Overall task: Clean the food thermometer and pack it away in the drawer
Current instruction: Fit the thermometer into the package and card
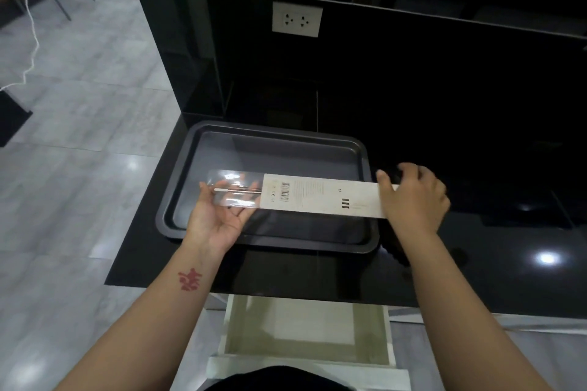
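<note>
I hold a long flat thermometer package level above a dark baking tray. Its right part is a white printed card, its left part clear plastic. Through the plastic a thin metal probe shows. My left hand lies palm up under the clear end, fingers spread beneath it. My right hand grips the card's right end from above. Below the counter edge, an open white drawer with a pale liner sits in front of me.
The tray rests on a glossy black counter near its left corner. A black backsplash with a white double socket rises behind. Grey tiled floor lies to the left, with a white cord and chair legs at the far left.
</note>
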Demonstrator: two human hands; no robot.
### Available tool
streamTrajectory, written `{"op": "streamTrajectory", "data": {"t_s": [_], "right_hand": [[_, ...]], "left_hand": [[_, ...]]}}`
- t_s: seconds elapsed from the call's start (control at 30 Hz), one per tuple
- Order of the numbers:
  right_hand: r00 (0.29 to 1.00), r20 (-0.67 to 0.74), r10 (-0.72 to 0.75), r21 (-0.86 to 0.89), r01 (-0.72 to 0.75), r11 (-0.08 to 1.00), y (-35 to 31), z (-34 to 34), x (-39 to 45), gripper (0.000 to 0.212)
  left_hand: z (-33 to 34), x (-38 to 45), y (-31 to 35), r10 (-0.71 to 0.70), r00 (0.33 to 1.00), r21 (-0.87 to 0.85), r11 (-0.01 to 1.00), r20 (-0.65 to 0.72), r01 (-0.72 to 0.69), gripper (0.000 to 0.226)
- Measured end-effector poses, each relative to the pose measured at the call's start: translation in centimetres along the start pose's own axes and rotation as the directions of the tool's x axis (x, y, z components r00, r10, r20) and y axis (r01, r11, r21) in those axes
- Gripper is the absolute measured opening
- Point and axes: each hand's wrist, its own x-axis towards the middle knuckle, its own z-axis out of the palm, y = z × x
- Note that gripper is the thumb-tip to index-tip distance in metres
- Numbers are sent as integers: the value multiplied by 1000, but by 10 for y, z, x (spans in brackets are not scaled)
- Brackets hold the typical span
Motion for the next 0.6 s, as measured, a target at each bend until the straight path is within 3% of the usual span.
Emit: {"op": "streamTrajectory", "data": {"t_s": [0.13,0.27,0.33,0.43,0.53,0.6], "right_hand": [[973,180,145,255,-188,948,13,6,-5,58],[956,237,171,420,-260,870,10,10,-11,48],[953,253,166,468,-271,841,6,11,-12,45],[952,266,152,520,-274,809,1,12,-14,42],[951,273,144,517,-272,811,-5,14,-16,43],[946,292,140,498,-276,822,-7,15,-17,44]], "left_hand": [[-1,3,-3,-19,1000,-13,1000,-18,19,41],[1,3,-6,-75,996,35,997,43,73,17],[-2,3,-7,-82,995,93,993,56,76,30],[1,-1,-12,-81,995,227,972,64,65,23],[3,-3,-14,-98,995,308,948,32,83,41],[3,-4,-14,-106,993,384,920,42,82,37]]}}
